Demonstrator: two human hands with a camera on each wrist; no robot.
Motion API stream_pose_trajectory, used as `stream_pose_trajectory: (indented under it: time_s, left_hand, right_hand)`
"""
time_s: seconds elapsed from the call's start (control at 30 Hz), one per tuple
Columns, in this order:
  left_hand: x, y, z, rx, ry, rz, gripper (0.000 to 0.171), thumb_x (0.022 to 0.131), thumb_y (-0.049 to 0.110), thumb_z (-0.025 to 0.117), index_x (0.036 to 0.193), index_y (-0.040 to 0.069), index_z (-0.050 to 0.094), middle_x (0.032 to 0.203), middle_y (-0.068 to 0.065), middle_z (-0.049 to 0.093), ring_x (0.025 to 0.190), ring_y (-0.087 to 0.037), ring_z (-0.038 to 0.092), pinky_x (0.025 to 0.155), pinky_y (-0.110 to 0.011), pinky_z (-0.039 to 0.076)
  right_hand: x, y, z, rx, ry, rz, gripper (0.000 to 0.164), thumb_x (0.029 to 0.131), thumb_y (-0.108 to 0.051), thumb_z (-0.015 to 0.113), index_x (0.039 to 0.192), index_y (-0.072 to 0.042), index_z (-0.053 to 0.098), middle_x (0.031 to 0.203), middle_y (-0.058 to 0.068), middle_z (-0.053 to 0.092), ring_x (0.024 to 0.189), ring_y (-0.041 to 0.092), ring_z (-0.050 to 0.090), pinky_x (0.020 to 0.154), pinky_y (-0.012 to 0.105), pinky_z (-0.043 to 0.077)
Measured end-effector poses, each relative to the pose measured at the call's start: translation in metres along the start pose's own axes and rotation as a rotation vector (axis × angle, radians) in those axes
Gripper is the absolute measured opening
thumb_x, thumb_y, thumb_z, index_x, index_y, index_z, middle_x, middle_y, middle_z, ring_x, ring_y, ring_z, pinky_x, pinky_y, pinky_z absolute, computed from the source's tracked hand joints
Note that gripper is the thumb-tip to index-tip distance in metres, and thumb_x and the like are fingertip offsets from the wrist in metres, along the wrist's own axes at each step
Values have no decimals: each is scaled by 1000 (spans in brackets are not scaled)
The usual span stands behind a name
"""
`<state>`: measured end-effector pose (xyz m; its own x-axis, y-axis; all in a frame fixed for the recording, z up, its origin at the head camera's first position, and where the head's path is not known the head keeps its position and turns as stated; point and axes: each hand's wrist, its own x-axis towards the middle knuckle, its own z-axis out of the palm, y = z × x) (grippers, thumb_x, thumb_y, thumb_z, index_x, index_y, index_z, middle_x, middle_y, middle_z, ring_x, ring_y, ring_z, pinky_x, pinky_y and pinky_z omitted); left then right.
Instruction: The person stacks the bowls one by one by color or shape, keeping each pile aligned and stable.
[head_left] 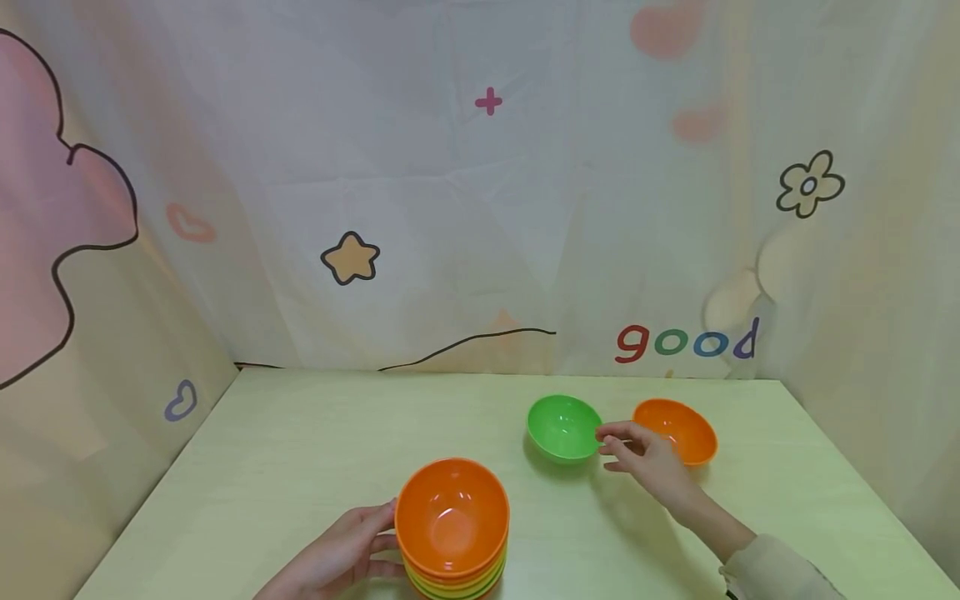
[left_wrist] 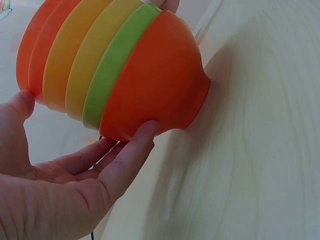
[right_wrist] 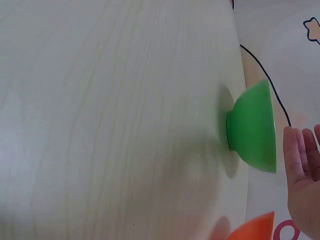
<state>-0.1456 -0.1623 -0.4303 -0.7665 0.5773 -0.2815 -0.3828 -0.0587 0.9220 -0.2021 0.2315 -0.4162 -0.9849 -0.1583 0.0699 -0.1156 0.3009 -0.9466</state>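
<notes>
A stack of several nested bowls [head_left: 452, 517] stands near the front of the table, an orange bowl on top. In the left wrist view, yellow and green bowls show between the orange upper ones and a red-orange bottom bowl [left_wrist: 155, 75]. Along the stack's left side, my left hand [head_left: 348, 546] touches the bowls, thumb near the top and other fingers lower. Farther back is a green bowl [head_left: 564, 429], upright. My right hand [head_left: 652, 467] hovers at its right rim, fingers extended; the right wrist view shows a small gap between these fingers [right_wrist: 295, 155] and the bowl.
Behind my right hand, a single orange bowl [head_left: 678, 433] sits at the back right, partly hidden. A pale wood-grain table [head_left: 300, 450] lies under everything. Printed curtains [head_left: 450, 208] enclose its back and sides.
</notes>
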Motion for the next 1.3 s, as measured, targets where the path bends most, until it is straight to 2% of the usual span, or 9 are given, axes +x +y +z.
stream_pose_trajectory:
  time_s: [0.27, 0.47, 0.8, 0.93, 1.0, 1.13, 1.3]
  left_hand:
    - [1, -1, 0, -6, 18, 1, 55, 94, 45, 41, 128, 2, 47, 122, -10, 55, 107, -28, 53, 86, -45, 47]
    - [1, -1, 0, -7, 24, 1, 55, 94, 45, 41, 127, 1, 48, 121, -10, 56, 106, -27, 53, 86, -45, 47]
    - [1, -2, 0, -9, 20, 0, 56, 94, 45, 41, 129, 1, 46, 121, -10, 56, 106, -27, 53, 86, -45, 47]
    - [1, -2, 0, -12, 23, -5, 56, 94, 45, 42, 129, 1, 46, 121, -10, 56, 106, -27, 53, 86, -45, 47]
    - [1, -2, 0, -13, 25, -7, 57, 94, 45, 42, 129, 1, 46, 121, -10, 56, 106, -27, 53, 86, -45, 47]
    - [1, -2, -1, -7, 30, -5, 56, 94, 45, 42, 129, 1, 46, 120, -10, 56, 106, -27, 53, 85, -45, 48]
    - [2, -2, -1, -11, 34, -10, 56, 93, 45, 42, 128, 1, 47, 120, -10, 56, 106, -27, 53, 85, -45, 47]
  right_hand:
    - [8, 2, -21, -128, 69, -44, 34, 90, -23, 56, 115, 0, 55, 110, 21, 56, 94, 33, 56, 74, 28, 52]
    - [15, -1, -42, -237, 119, -81, 32, 90, -25, 57, 114, -4, 58, 108, 17, 59, 89, 25, 59, 73, 27, 52]
    - [22, 5, -77, -384, 158, -40, 38, 93, -30, 51, 121, -4, 52, 114, 22, 55, 83, 26, 62, 75, 34, 52]
    - [23, 9, -88, -443, 181, -30, 39, 93, -32, 50, 121, -4, 52, 116, 22, 54, 83, 27, 63, 74, 32, 53]
    - [24, 11, -93, -479, 188, -21, 40, 93, -33, 49, 122, -4, 52, 117, 23, 53, 83, 28, 62, 73, 32, 53]
    - [26, 14, -101, -560, 196, -11, 41, 94, -33, 47, 122, -4, 51, 117, 23, 54, 94, 33, 57, 76, 38, 53]
    - [27, 16, -108, -646, 239, -39, 37, 94, -29, 47, 119, -2, 53, 114, 23, 55, 98, 39, 52, 75, 43, 53]
